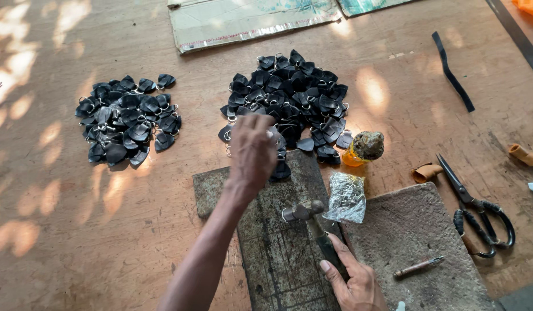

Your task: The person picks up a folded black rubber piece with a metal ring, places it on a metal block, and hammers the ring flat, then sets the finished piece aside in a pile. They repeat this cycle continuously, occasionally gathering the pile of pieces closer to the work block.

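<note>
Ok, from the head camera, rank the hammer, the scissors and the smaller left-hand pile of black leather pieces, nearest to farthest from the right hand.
1. hammer: its handle is under the right hand, bottom centre.
2. scissors: to the right, on the floor beside the stone slab.
3. smaller pile of black leather pieces: far upper left.

A small heap of leather pieces [128, 122] is seen at centre left of the frame, a larger heap [292, 101] at upper centre. Below the larger heap a stone slab [278, 253] is laid, a second slab [416, 230] to its right. A hammer [312, 222] is rested on the first slab, a plastic bag [347, 197] just beside its head. Scissors [476, 210] are placed at right, a strap [452, 72] at upper right, cardboard [249, 20] along the top edge.
</note>
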The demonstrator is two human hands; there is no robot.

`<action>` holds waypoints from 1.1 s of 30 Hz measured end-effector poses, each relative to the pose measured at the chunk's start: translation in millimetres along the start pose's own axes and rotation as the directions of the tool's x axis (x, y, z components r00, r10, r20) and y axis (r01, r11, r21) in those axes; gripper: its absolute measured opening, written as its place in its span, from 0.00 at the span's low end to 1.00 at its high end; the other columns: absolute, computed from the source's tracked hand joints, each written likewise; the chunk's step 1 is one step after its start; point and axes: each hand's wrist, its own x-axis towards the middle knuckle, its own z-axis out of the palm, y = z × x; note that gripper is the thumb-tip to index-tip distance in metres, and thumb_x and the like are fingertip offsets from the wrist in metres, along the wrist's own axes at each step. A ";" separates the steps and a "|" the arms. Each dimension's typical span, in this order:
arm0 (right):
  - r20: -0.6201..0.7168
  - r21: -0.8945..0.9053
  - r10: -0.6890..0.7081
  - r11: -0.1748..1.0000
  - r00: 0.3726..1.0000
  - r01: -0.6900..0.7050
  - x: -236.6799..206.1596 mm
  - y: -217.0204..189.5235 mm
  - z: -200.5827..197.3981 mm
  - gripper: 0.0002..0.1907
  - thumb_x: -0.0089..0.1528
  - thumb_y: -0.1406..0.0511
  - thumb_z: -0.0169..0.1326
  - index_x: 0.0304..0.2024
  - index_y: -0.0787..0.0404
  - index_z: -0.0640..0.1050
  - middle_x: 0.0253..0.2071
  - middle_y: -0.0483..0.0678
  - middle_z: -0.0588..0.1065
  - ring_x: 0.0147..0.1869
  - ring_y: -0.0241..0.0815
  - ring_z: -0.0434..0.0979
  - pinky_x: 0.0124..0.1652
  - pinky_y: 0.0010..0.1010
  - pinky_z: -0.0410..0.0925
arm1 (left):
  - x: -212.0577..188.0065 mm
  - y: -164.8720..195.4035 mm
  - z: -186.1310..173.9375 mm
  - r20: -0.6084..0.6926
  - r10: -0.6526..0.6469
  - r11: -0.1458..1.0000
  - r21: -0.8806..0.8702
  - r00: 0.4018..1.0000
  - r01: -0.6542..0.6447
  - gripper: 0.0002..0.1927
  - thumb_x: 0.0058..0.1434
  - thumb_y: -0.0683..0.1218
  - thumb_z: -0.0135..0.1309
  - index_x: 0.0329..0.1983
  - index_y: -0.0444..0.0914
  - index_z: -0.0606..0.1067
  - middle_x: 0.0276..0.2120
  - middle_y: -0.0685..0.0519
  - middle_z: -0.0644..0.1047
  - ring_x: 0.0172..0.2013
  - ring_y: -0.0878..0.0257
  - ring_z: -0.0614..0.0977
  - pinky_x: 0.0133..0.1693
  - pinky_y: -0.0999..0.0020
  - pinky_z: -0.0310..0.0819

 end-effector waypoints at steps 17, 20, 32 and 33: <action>-0.021 -0.034 0.129 0.991 0.991 -0.129 5.1 6.4 4.8 0.34 0.61 0.54 0.58 0.70 0.47 0.70 0.43 0.52 0.83 0.41 0.45 0.87 0.45 0.36 0.79 | 10.6 2.6 14.0 -0.035 -0.075 0.997 -0.013 0.997 0.075 0.11 0.62 0.45 0.58 0.44 0.35 0.76 0.44 0.44 0.76 0.45 0.54 0.74 0.50 0.58 0.69; 0.001 -0.053 0.170 0.984 0.985 -0.170 6.6 10.2 7.4 0.34 0.61 0.54 0.57 0.71 0.47 0.69 0.41 0.53 0.83 0.39 0.43 0.87 0.45 0.34 0.79 | -24.7 -6.9 -7.7 -0.187 0.034 0.969 0.246 0.982 0.013 0.31 0.54 0.61 0.54 0.52 0.34 0.75 0.55 0.38 0.71 0.53 0.48 0.71 0.54 0.54 0.64; -0.032 -0.026 0.189 0.981 0.981 -0.190 14.4 14.9 15.2 0.35 0.60 0.54 0.59 0.70 0.47 0.70 0.39 0.53 0.84 0.39 0.43 0.87 0.43 0.34 0.79 | 69.4 -53.1 3.2 0.378 -0.179 0.983 0.026 0.908 0.182 0.14 0.61 0.41 0.59 0.50 0.45 0.80 0.47 0.52 0.76 0.45 0.56 0.71 0.51 0.62 0.69; -0.036 -0.033 0.166 0.985 0.985 -0.167 14.4 15.5 14.7 0.35 0.60 0.54 0.59 0.70 0.48 0.71 0.40 0.53 0.84 0.41 0.42 0.87 0.44 0.34 0.78 | 74.7 -49.3 2.9 0.424 -0.209 0.976 0.034 0.882 0.215 0.14 0.56 0.41 0.62 0.46 0.46 0.81 0.46 0.51 0.75 0.44 0.55 0.71 0.51 0.62 0.69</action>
